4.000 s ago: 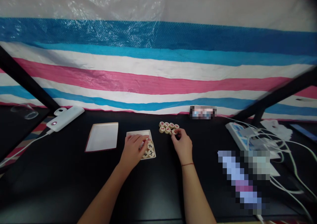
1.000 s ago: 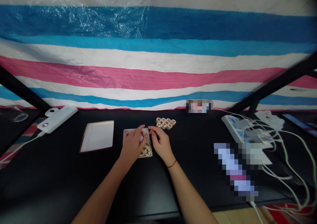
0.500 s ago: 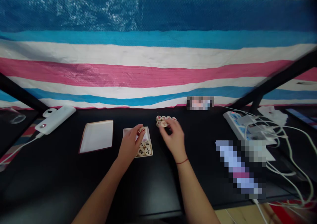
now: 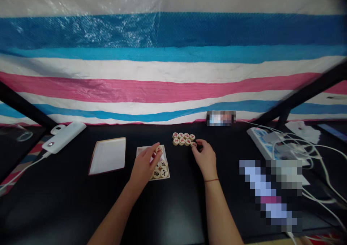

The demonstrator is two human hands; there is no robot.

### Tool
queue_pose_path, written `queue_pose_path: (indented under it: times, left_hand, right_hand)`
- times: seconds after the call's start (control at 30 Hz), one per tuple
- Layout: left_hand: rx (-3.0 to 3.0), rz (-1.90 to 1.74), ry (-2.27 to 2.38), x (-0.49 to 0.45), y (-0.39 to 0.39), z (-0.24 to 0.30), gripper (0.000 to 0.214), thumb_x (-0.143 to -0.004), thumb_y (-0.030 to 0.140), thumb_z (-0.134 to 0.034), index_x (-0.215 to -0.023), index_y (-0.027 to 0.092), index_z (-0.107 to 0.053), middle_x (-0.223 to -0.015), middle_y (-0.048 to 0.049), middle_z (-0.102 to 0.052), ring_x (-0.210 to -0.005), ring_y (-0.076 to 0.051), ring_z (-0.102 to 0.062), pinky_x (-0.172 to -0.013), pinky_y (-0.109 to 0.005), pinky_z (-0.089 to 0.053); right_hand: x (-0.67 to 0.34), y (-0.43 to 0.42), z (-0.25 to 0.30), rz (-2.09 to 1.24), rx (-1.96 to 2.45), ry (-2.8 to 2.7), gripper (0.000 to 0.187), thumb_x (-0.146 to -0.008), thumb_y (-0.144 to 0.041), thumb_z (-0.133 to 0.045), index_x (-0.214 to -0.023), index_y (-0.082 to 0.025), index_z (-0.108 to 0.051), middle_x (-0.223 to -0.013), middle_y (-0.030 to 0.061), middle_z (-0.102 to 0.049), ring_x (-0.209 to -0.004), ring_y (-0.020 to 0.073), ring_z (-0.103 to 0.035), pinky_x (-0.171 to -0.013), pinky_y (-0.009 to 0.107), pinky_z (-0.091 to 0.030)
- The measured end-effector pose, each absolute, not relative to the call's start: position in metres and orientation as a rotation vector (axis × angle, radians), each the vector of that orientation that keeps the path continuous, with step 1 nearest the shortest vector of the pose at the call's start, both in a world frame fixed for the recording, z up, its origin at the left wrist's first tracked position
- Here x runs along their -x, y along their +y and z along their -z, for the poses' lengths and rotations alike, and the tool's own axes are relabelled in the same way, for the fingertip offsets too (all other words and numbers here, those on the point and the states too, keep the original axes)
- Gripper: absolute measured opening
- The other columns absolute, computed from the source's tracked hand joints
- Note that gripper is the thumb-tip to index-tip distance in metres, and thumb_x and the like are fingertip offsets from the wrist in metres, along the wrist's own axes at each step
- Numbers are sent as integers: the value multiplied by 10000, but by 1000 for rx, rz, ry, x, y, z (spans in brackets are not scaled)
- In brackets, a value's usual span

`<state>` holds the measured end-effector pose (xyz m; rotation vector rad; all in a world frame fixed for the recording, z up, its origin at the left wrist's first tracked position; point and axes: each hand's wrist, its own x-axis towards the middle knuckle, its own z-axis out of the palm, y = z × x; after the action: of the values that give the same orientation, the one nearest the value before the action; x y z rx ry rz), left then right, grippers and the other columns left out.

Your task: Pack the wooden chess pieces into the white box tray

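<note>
Over a small white box (image 4: 166, 157), my left hand (image 4: 145, 160) pinches a round Chinese chess piece (image 4: 158, 149) with a red character. Below its fingers, several pieces with black characters (image 4: 163, 172) lie in the box; my hand covers part of them. To the right of the box, red-lettered chess pieces (image 4: 181, 141) stand in two rows on the black table. At the right end of the nearer row, my right hand (image 4: 205, 154) has its thumb and fingers closed around another red-lettered chess piece (image 4: 193, 144).
A shallow box lid (image 4: 108, 156) lies left of the box. Further left is a white device (image 4: 64, 137) with a cable. On the right are a power strip (image 4: 260, 142), tangled white cables and a blurred-out phone-like object (image 4: 268, 192). A striped sheet (image 4: 173, 71) hangs behind the table.
My right hand has moved right and down, bringing its chess piece from above the left of the rows to the nearer row's right end. My left hand keeps its piece over the box.
</note>
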<state>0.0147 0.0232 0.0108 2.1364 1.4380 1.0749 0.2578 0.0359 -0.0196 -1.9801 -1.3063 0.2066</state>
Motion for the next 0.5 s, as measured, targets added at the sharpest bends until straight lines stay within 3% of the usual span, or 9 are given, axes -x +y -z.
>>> queue_pose_path:
  times: [0.1, 0.27, 0.37, 0.5]
  left_hand:
    - [-2182, -1066, 1421, -15, 21, -9, 328, -932, 408, -501, -1171, 229, -637, -900, -33, -721, -790, -158, -675, -789, -289, -554]
    - [-2396, -1111, 1211, -17, 19, 0, 286, -921, 393, -527, -1120, 225, -645, -928, -45, -737, -821, -176, -686, -769, -308, -571]
    - [-2516, -1195, 1140, -18, 19, 3, 281, -949, 363, -470, -1116, 202, -629, -976, -75, -737, -871, -191, -695, -787, -333, -571]
    - [-2598, -1200, 1072, -22, 18, 2, 275, -955, 376, -457, -1073, 202, -635, -852, -50, -737, -773, -184, -694, -766, -331, -569]
  right_hand:
    - [-237, 31, 4, -237, 1734, -1343, 300, -819, -366, -505, -961, -148, -655, -915, 108, -667, -753, 203, -588, -737, 333, -471]
    - [-188, 14, -12, -617, 1297, -1634, 216, -857, -316, -536, -974, -187, -664, -820, 35, -684, -704, 153, -612, -680, 245, -494]
    - [-174, 5, -9, -660, 1233, -1677, 231, -785, -306, -612, -971, -183, -670, -770, 15, -679, -652, 147, -610, -618, 220, -500]
    - [-173, -4, 1, -623, 1311, -1630, 238, -788, -356, -612, -918, -177, -698, -647, 0, -662, -554, 140, -598, -533, 203, -491]
